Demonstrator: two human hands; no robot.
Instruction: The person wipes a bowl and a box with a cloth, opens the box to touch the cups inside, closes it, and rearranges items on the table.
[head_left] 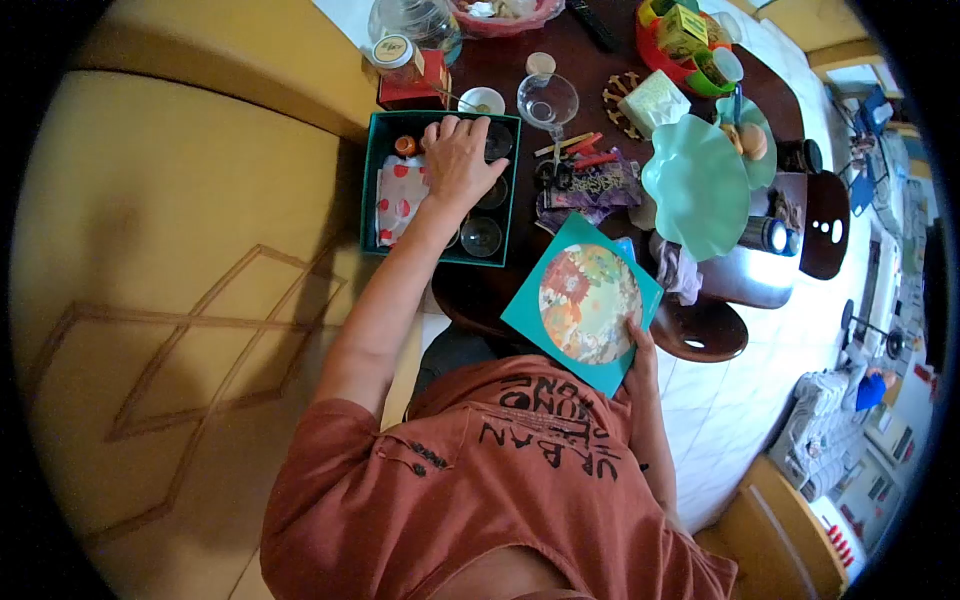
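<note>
Wears a rust-red T-shirt with black lettering [550, 430] at the bottom of the frame. Pinches a flat teal-green square panel with a round floral print [590, 300] by its right edge in the right hand [643, 355], just right of centre. Extends the left hand [457, 165] over an open dark-green square box [513, 190] at upper left of centre, with fingers part-curled; cannot tell of any hold beneath them. In the box, a white sheet with red spots [400, 195] and clear round glass bowls [482, 238]. Farther off, at upper right of centre, purple printed packets [595, 187] near a scalloped mint-green bowl [697, 185]; at upper right, a red basket [650, 50].
</note>
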